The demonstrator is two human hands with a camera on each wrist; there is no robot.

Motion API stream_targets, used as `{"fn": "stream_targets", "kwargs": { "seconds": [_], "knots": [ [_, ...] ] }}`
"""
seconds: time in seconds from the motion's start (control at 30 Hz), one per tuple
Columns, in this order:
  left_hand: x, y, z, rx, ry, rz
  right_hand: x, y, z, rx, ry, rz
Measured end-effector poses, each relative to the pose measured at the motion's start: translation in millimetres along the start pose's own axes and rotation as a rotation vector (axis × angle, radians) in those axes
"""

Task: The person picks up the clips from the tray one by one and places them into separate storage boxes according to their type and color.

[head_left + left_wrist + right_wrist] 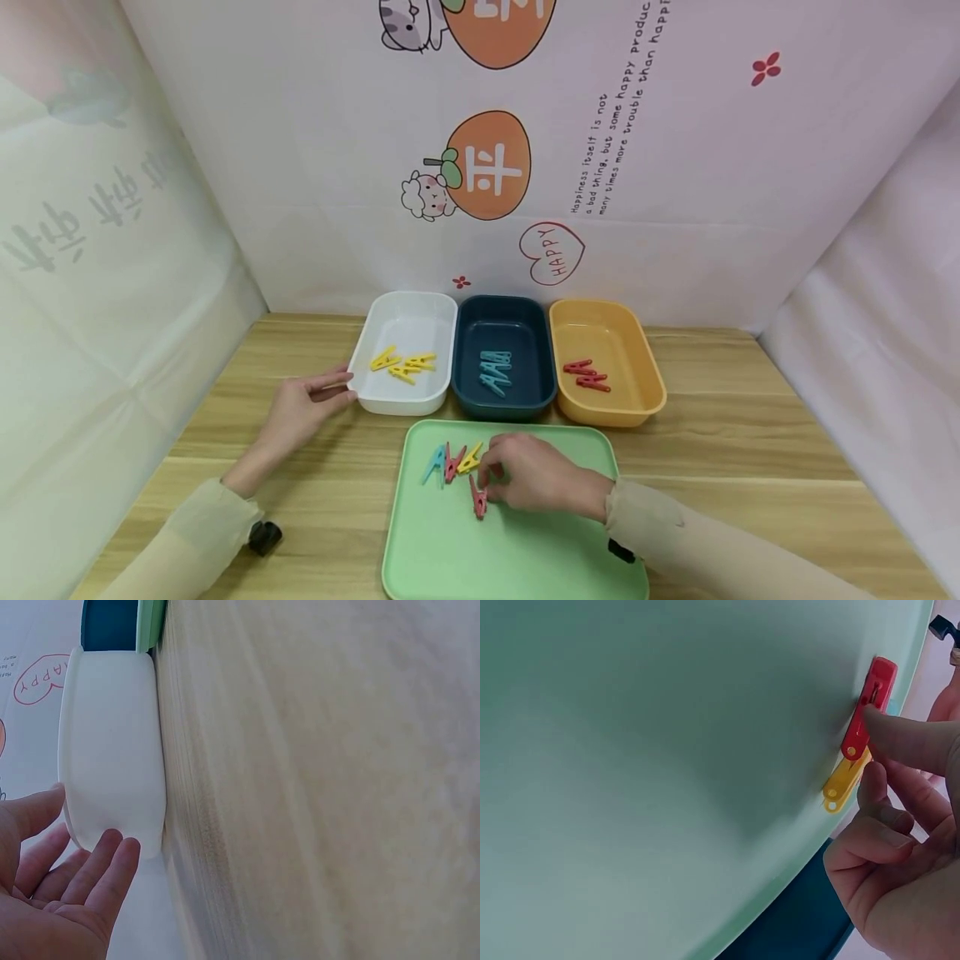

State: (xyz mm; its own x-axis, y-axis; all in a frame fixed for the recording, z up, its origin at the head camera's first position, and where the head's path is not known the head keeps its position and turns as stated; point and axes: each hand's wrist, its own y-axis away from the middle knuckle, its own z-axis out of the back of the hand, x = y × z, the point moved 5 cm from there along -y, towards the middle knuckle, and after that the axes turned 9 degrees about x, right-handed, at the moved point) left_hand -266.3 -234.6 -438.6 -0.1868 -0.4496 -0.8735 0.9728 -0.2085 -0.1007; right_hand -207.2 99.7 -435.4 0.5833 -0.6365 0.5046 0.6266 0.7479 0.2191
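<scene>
My right hand (528, 475) is over the green tray (442, 550), thumb and forefinger at a red clothespin (479, 500), pinching it. In the right wrist view the thumb tip overlaps the side of this red clothespin (870, 709), and a yellow clothespin (844, 784) shows just behind it. A blue clothespin (436, 465), another red clothespin (452, 467) and a yellow clothespin (470, 460) lie together near the tray's far edge. My left hand (303, 408) has its fingers extended, their tips at the left wall of the white bin (116, 742).
Behind the tray, three bins stand side by side: the white one with several yellow clothespins (402, 372), a dark blue bin (502, 312) with several blue ones, and an orange bin (600, 321) with red ones. A printed cloth (337, 167) hangs behind the wooden table (720, 433).
</scene>
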Motion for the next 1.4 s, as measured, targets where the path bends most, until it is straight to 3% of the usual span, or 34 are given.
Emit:
{"fn": "stream_targets", "kwargs": {
  "seconds": [0.47,0.7,1.03,1.4],
  "knots": [
    [0.8,0.1,0.6,-0.008,-0.005,-0.001,-14,28.1,-2,-0.039,-0.117,-0.071],
    [-0.3,0.1,0.9,-0.006,-0.009,-0.007,-20,33.5,0,-0.098,-0.129,-0.111],
    [0.7,0.3,-1.1,-0.005,-0.004,-0.012,-20,31.9,-6,-0.078,-0.098,-0.139],
    [1.6,-0.7,-0.3,-0.009,-0.008,-0.005,-29,46.4,-6,-0.102,-0.097,-0.199]
  ]
}}
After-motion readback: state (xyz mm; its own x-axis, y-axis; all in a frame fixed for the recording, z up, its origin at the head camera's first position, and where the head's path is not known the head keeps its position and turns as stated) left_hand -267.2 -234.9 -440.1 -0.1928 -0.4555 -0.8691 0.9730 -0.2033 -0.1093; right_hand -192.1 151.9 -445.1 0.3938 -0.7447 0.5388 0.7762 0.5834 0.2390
